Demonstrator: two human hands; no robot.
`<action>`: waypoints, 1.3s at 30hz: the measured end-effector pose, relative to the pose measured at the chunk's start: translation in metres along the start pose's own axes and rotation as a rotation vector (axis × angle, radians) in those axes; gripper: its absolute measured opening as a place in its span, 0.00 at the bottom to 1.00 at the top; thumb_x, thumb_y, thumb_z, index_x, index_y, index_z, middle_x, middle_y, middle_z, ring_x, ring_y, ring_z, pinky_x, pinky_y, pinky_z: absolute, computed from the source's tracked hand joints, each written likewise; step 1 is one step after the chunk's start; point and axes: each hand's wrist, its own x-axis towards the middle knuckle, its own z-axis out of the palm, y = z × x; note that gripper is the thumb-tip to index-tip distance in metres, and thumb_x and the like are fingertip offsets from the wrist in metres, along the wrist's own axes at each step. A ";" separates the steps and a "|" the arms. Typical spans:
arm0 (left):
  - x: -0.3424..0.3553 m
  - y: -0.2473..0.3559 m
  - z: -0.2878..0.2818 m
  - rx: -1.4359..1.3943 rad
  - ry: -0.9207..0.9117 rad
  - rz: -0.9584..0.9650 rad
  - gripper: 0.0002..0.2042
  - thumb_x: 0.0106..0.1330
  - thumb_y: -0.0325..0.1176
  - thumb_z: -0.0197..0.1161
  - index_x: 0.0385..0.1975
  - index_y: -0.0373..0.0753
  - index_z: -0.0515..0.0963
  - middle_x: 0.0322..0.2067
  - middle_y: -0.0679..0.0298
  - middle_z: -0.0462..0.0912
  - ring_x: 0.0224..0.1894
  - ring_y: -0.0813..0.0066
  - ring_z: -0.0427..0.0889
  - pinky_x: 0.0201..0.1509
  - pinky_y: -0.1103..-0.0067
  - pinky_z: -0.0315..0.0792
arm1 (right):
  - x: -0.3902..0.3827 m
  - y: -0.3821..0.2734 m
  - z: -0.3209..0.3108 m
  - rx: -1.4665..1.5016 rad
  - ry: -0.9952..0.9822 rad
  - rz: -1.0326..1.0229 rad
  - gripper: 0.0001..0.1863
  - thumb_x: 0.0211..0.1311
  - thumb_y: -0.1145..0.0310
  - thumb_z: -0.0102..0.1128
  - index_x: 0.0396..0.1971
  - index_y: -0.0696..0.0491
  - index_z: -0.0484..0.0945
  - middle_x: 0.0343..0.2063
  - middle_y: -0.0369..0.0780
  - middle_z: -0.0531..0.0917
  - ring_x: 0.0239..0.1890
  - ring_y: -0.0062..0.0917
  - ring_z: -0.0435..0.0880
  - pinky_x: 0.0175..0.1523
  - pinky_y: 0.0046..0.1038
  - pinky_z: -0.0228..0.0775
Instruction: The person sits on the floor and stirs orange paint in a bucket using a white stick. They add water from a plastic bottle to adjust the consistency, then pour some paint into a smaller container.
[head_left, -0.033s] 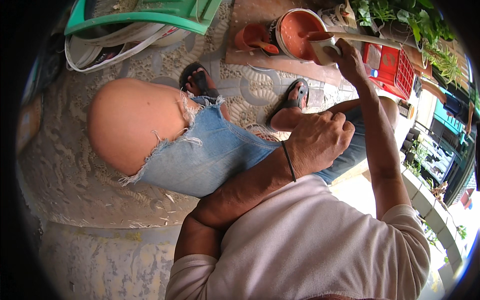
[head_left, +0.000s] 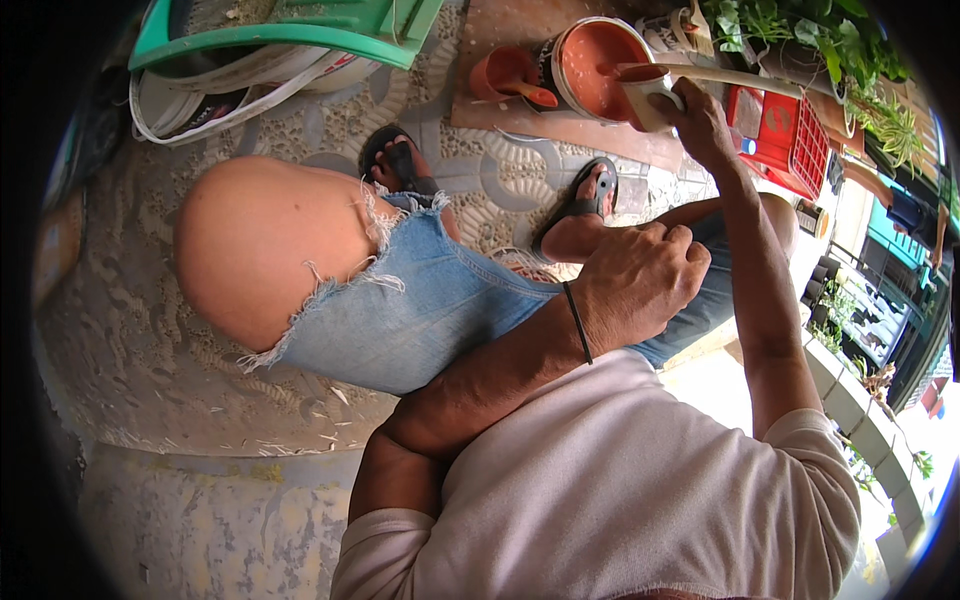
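My right hand [head_left: 695,120] is wrapped round a whitish cup [head_left: 648,103] with a red-brown inside. The cup tilts over the rim of a bucket of orange-red paint [head_left: 598,62]. A long pale stick [head_left: 745,76] runs rightward from behind the cup. Left of the bucket sits an orange-red plastic dipper [head_left: 495,72], its handle toward the bucket. My left hand [head_left: 645,280], a dark band on its wrist, is closed in a fist over my lap. Nothing sticks out of that fist; its palm side is hidden.
The containers stand on a brown board [head_left: 515,22] over patterned floor tiles. Beyond my right hand is a red plastic crate [head_left: 785,140]. A green plastic piece [head_left: 290,42] lies over white tubs at the far left. Leafy plants [head_left: 830,45] fill the far right.
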 end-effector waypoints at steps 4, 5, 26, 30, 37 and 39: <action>0.000 0.002 -0.002 -0.023 0.011 0.002 0.13 0.62 0.36 0.74 0.39 0.36 0.79 0.33 0.59 0.83 0.37 0.65 0.90 0.39 0.67 0.82 | -0.004 0.009 -0.003 -0.029 -0.010 0.013 0.19 0.69 0.54 0.67 0.41 0.59 0.81 0.33 0.48 0.86 0.34 0.36 0.86 0.43 0.39 0.75; 0.001 0.001 -0.002 -0.013 0.012 0.006 0.14 0.62 0.36 0.74 0.39 0.36 0.79 0.33 0.59 0.83 0.37 0.65 0.90 0.39 0.67 0.82 | -0.003 0.010 -0.005 -0.036 -0.014 0.014 0.20 0.69 0.54 0.67 0.42 0.59 0.81 0.33 0.49 0.86 0.34 0.36 0.86 0.43 0.39 0.75; 0.003 -0.005 0.002 0.038 0.043 0.016 0.15 0.58 0.36 0.75 0.37 0.37 0.77 0.30 0.59 0.82 0.35 0.62 0.89 0.41 0.66 0.80 | -0.013 -0.003 -0.067 0.484 0.044 0.171 0.22 0.72 0.49 0.66 0.36 0.56 0.82 0.26 0.33 0.82 0.30 0.18 0.78 0.37 0.25 0.69; 0.005 -0.004 0.001 0.027 0.032 0.006 0.16 0.57 0.36 0.77 0.37 0.36 0.77 0.30 0.58 0.81 0.36 0.59 0.87 0.47 0.65 0.79 | -0.014 -0.007 -0.053 0.817 0.062 0.252 0.21 0.79 0.51 0.58 0.41 0.56 0.83 0.28 0.33 0.81 0.30 0.16 0.76 0.36 0.22 0.69; 0.010 -0.009 -0.001 -0.011 -0.026 -0.046 0.20 0.56 0.35 0.78 0.40 0.34 0.76 0.32 0.55 0.80 0.43 0.56 0.85 0.51 0.63 0.79 | -0.003 -0.016 -0.019 0.980 0.052 0.178 0.15 0.81 0.59 0.55 0.43 0.57 0.81 0.34 0.36 0.83 0.34 0.20 0.81 0.43 0.25 0.77; 0.011 -0.011 -0.001 -0.034 -0.030 -0.054 0.21 0.56 0.35 0.79 0.42 0.33 0.76 0.34 0.54 0.80 0.45 0.54 0.84 0.54 0.63 0.79 | 0.016 -0.025 -0.032 0.899 0.060 0.098 0.16 0.81 0.60 0.54 0.47 0.58 0.81 0.36 0.38 0.84 0.37 0.22 0.84 0.47 0.27 0.79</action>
